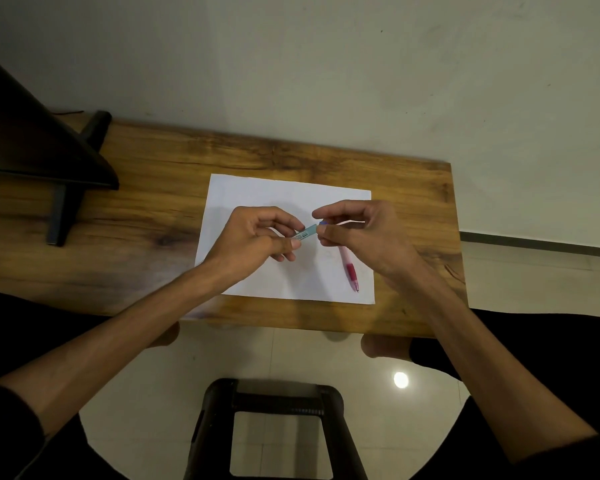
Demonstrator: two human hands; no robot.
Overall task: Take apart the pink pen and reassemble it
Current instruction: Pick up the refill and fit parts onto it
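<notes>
On white sheet of paper (257, 195), centre of wooden table (146, 188): pink pen (350, 270), lying flat, untouched, near-right part of sheet; long axis running far-to-near with slight lean rightward toward tip; tip end nearest the table's front edge, darker pink grip section just behind it; far end passing under right hand and hidden there

Above sheet, raised off surface: small teal-blue item bearing printed label (307, 233), nature uncertain, possibly another pen or a cap, held level between both hands, axis roughly left-to-right

Left hand (257, 233): fingers curled, pinching left end of teal item between thumb and forefinger

Right hand (357, 226): fingers curled, pinching right end of same item, a bluish tip just showing at the fingertips

Relation governing coming move: pink pen lies directly below and just near of right hand, well apart from left; right hand judged the nearer for pickup, once teal item is let go

Task judged not yet begun on pink pen, which appears whole

Far left: dark stand (66, 202) on table
</notes>
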